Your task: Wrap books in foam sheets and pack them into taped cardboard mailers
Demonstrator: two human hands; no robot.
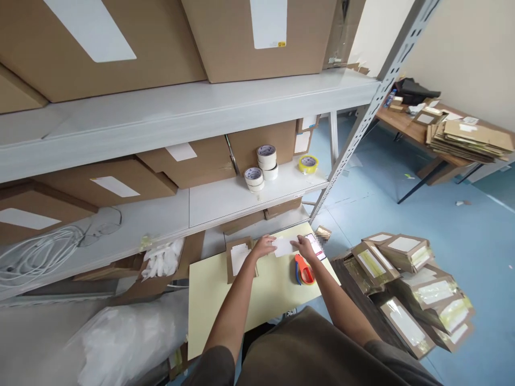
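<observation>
Stage, as judged: on your counter the dispenser lies unheld; just past it the paper is in hand, laid on no box; beyond, on the floor, boxes already carry labels, some under tape. Pose: your forearms stretch forward, converging; left hand pinched on the paper's left edge, right hand on its right, beside the phone.

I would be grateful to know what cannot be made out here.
In the head view:
- White rectangular paper sheet: any print, too small.
- Dark-edged phone with lit screen: screen text, too small.
- Brown cardboard parcel: right part, behind left forearm.
- Large brown cardboard boxes: tops, cut off by upper edge.
</observation>
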